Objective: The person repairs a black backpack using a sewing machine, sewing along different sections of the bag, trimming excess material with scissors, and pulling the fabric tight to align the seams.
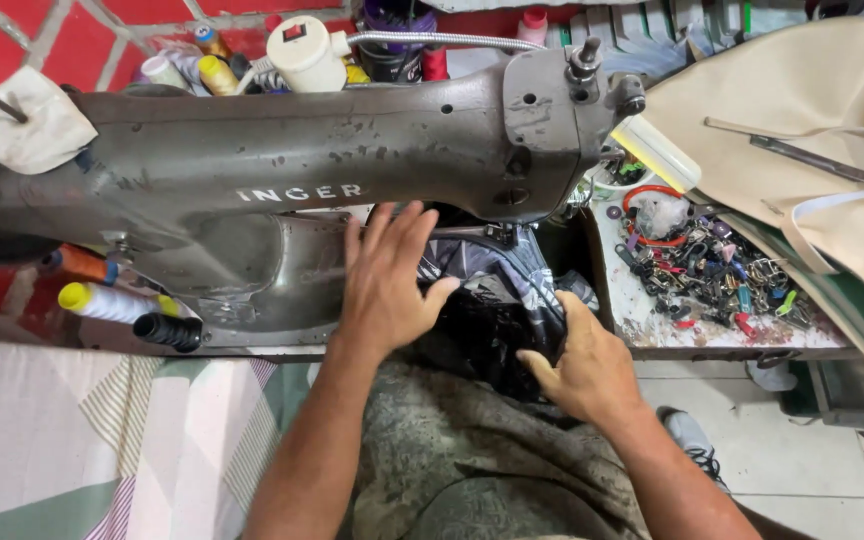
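Observation:
A dark grey sewing machine (282,150) spans the view, its needle head at the right. Under its arm lies a bundle of dark patterned cloth (497,290). My left hand (387,280) rests flat on the machine bed with fingers spread, its thumb touching the cloth's left edge. My right hand (582,365) grips the cloth's near right side, fingers curled into the folds. The needle area is partly hidden behind the cloth and the machine head.
Thread spools (102,300) lie at the left of the machine, more stand behind it. A white tray (652,325) at the right holds several small metal clips and zipper parts. A tan bag (812,140) with a strap lies at far right. Patterned cloth (92,450) covers the near left.

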